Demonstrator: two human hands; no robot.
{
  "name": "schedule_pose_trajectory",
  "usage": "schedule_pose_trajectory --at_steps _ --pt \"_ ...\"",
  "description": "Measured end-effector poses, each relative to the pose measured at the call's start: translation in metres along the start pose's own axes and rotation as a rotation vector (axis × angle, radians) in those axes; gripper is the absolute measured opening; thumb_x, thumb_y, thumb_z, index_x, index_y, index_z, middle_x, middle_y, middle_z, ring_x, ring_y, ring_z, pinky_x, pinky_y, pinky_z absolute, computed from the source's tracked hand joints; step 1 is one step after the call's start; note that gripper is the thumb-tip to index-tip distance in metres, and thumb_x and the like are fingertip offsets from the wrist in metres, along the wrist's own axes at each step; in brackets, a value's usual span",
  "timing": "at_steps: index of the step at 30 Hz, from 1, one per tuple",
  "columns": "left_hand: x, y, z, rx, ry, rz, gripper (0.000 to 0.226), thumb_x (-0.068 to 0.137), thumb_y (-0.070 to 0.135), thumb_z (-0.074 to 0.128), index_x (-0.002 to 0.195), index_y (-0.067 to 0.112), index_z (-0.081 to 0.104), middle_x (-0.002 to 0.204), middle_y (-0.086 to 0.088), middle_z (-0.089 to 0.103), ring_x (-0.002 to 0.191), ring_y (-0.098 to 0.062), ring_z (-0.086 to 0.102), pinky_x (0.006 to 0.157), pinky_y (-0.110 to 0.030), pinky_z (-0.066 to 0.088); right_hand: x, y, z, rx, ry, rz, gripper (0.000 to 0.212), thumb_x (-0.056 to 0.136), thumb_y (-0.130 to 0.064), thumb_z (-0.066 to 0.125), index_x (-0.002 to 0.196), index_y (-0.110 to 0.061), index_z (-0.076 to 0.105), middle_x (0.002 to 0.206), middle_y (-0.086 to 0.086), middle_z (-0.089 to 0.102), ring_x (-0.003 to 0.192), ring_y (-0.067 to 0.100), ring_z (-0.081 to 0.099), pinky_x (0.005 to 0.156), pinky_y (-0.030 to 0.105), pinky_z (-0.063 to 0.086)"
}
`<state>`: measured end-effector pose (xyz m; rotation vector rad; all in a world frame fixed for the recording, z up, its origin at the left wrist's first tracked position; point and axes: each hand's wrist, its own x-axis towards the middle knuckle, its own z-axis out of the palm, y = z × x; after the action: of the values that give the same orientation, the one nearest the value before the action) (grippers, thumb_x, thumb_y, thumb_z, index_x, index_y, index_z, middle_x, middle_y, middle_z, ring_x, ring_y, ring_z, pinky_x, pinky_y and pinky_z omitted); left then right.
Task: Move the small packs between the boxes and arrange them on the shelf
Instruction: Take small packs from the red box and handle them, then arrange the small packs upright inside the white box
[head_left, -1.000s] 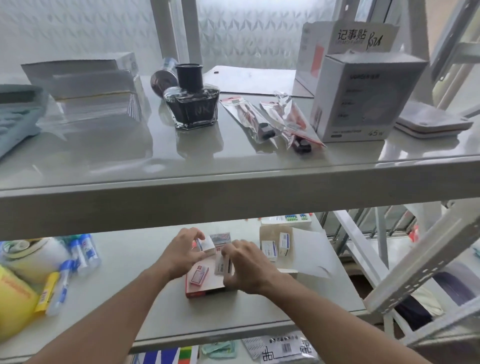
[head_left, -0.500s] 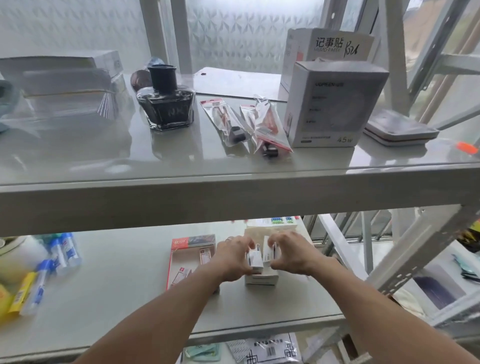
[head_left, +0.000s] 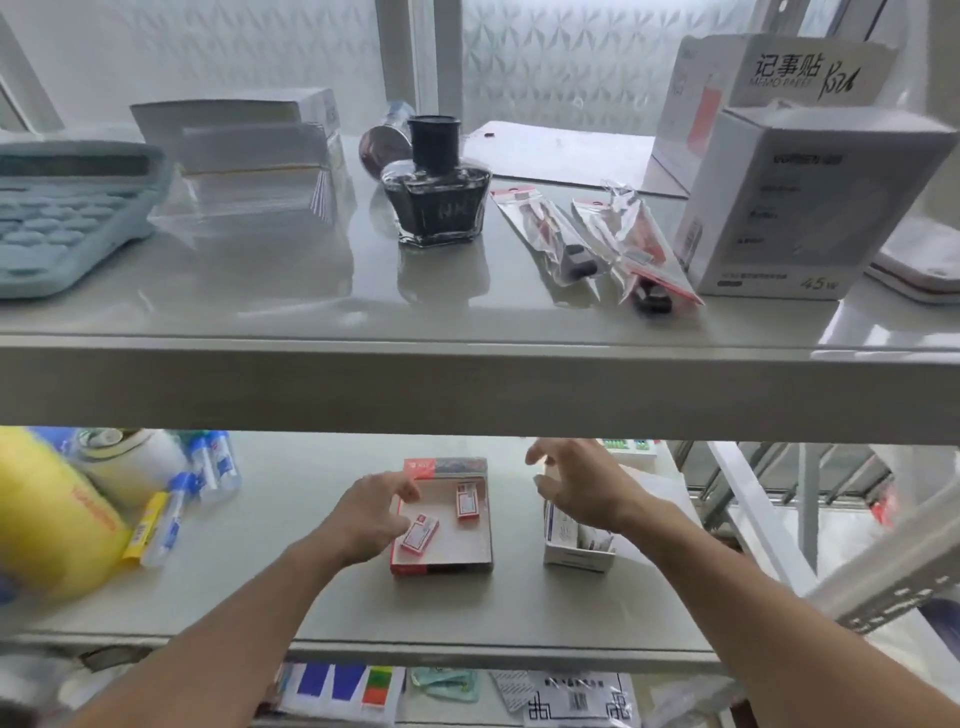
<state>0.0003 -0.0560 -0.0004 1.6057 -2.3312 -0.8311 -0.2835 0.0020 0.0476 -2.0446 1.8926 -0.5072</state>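
On the lower shelf lies a flat red-edged box with two small red-and-white packs in it: one at its left, one near its back. My left hand hovers over the box's left edge, fingers apart, empty, fingertips near the left pack. To the right stands a small white box holding several small packs. My right hand is raised above and behind it, fingers spread, holding nothing.
Glue bottles, a yellow bag and a tape roll crowd the lower shelf's left. The upper shelf carries a calculator, an ink bottle, packaged pens and white boxes. Shelf struts run at the right.
Both hands held small packs together at the white box; now they have let go and moved apart, the left one over to the red box. The camera has shifted right.
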Motion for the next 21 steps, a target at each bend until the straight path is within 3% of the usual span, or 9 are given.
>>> schedule_pose_trajectory --at_steps 4,9,15,21 --pt "-0.004 -0.013 0.003 0.111 -0.001 0.013 0.034 0.078 0.013 0.069 0.104 0.033 0.063 0.116 0.006 0.064 0.116 -0.017 0.052 0.098 -0.032 0.045 0.017 -0.029 0.039 -0.050 -0.077 -0.077 0.024 0.084 -0.016 0.063 0.107 -0.021 0.070 0.110 0.000 0.070 0.104 0.021 0.063 0.078 0.025 0.039" --pt "0.002 -0.012 0.010 0.235 -0.049 0.080 0.053 0.074 0.020 0.076 0.123 0.030 0.060 0.130 0.000 0.059 0.125 -0.019 0.048 0.103 -0.030 0.041 0.035 -0.048 0.075 -0.184 -0.165 -0.052 0.035 0.084 -0.011 0.062 0.119 -0.016 0.066 0.118 0.009 0.066 0.110 0.031 0.057 0.093 0.039 0.048" --pt "0.011 -0.018 0.017 0.340 -0.085 0.134 0.066 0.074 0.024 0.075 0.133 0.032 0.046 0.134 0.008 0.057 0.136 -0.017 0.037 0.112 -0.036 0.028 0.040 -0.049 0.101 -0.354 -0.148 -0.055 0.026 0.083 -0.019 0.061 0.108 -0.013 0.062 0.111 0.009 0.065 0.101 0.030 0.053 0.082 0.040 0.046" --pt "0.015 -0.026 0.024 0.373 -0.073 0.163 0.062 0.077 0.033 0.070 0.133 0.032 0.044 0.132 0.007 0.057 0.141 -0.017 0.029 0.114 -0.044 0.020 0.043 -0.050 0.109 -0.308 -0.147 -0.024 0.038 0.078 -0.030 0.069 0.112 -0.017 0.060 0.114 0.004 0.058 0.103 0.026 0.050 0.087 0.039 0.046"
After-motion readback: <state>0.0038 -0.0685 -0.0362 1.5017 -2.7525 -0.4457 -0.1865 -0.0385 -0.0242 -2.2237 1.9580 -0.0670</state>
